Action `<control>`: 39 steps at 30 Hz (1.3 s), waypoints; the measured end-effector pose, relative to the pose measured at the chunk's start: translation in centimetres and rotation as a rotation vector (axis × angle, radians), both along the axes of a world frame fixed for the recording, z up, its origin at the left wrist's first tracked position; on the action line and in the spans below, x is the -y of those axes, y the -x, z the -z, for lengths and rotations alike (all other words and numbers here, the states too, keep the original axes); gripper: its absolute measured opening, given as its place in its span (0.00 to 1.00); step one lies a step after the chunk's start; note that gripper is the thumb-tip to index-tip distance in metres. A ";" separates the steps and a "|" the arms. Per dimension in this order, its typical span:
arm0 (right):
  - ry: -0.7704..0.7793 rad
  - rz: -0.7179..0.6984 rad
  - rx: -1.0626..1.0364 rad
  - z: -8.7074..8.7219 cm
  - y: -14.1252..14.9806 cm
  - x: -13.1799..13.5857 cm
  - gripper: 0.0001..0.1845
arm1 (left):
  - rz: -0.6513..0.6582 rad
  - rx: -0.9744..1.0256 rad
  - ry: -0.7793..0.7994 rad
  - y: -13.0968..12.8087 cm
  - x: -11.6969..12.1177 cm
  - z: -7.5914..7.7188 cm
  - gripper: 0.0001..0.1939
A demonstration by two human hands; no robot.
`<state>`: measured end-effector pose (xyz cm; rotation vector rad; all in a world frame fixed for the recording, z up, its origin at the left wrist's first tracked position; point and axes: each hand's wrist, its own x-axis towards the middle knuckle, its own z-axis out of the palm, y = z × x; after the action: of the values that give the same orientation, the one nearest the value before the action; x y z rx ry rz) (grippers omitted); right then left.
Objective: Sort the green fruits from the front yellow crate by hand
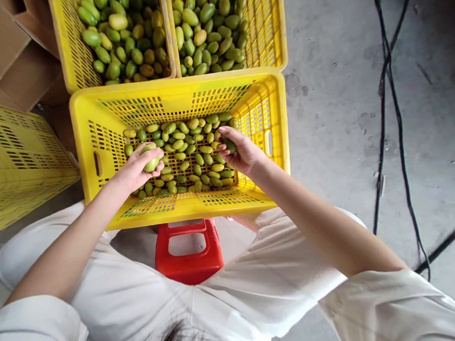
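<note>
Directly before me is a yellow plastic crate, its slotted floor partly covered with small oval green and yellow-green fruits. My left hand, over the left half of the crate, is closed around a pale green oval fruit. Over the right half, my right hand grips a darker green oval fruit, partly hidden by the fingers. Both hands are above the loose fruits, apart from each other.
Behind stand two more yellow crates heaped with similar fruits. Another yellow crate is at the left, near brown cardboard. A red stool sits between my knees. Black cables run across the concrete floor.
</note>
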<state>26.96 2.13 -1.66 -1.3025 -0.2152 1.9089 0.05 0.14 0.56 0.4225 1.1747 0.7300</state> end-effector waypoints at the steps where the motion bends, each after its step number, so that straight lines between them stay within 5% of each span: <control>1: -0.006 -0.046 0.002 0.0 0.0 0.1 0.17 | 0.016 -0.010 -0.006 0.0 0.0 -0.1 0.23; 6: 0.030 -0.141 0.013 0.5 -0.4 0.3 0.18 | 0.100 -0.150 0.011 -0.1 0.2 0.4 0.21; 11: 0.141 0.004 0.004 0.6 -0.2 -0.4 0.06 | -0.057 -0.101 0.109 -0.1 -0.3 0.8 0.13; 18: 0.006 -0.009 0.000 0.8 0.1 0.0 0.10 | -0.290 0.019 0.087 -0.3 -0.9 -0.3 0.03; 25: -0.043 -0.089 0.058 0.5 0.0 0.4 0.18 | -0.163 0.002 0.012 -0.2 -0.3 -0.3 0.16; 32: 0.018 -0.257 0.113 0.2 -0.1 0.7 0.25 | -0.042 -0.069 0.229 0.0 -0.6 1.0 0.19; 39: 0.065 -0.060 0.011 0.2 -0.6 -0.5 0.12 | -0.142 -0.015 0.204 -0.1 -1.0 0.3 0.15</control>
<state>27.55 2.63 -1.83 -1.3633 -0.2012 1.9742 0.13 1.15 0.25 0.1756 1.2894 0.7217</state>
